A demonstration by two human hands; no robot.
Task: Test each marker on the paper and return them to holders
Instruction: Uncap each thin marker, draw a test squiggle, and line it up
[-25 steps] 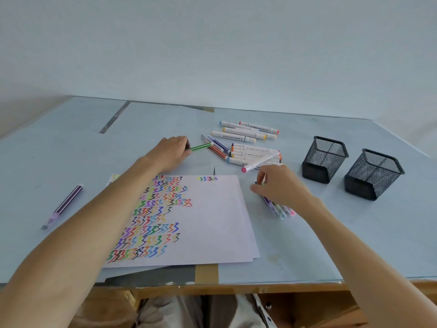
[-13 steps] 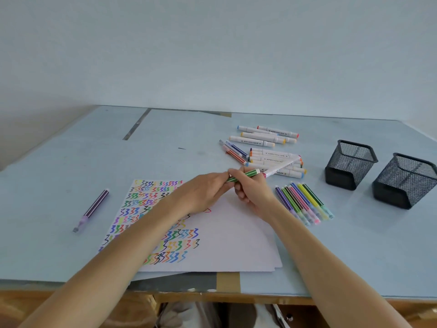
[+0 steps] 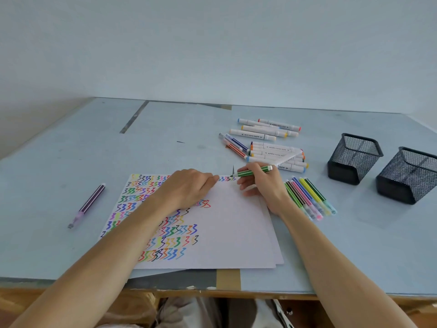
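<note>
My right hand (image 3: pixel 262 185) grips a green marker (image 3: pixel 254 172) like a pen, its dark tip touching the top edge of the white paper (image 3: pixel 236 233) beside a short row of squiggles. My left hand (image 3: pixel 189 190) rests on the paper with its fingers curled; the marker's cap is not visible and seems to be inside them. Coloured squiggles fill the sheet's left half. Two black mesh holders (image 3: pixel 354 157) (image 3: pixel 406 176) stand at the right, with no markers showing in them.
A row of thin coloured markers (image 3: pixel 307 195) lies right of my right hand. White thick markers (image 3: pixel 276 155) are piled behind it, with more (image 3: pixel 267 129) farther back and some thin ones (image 3: pixel 234 145) beside them. A purple marker (image 3: pixel 88 204) lies far left. The table edge is near me.
My left hand fetched the green marker from the far pile, both hands met over it, and now the right hand alone holds it with its tip bare on the paper.
</note>
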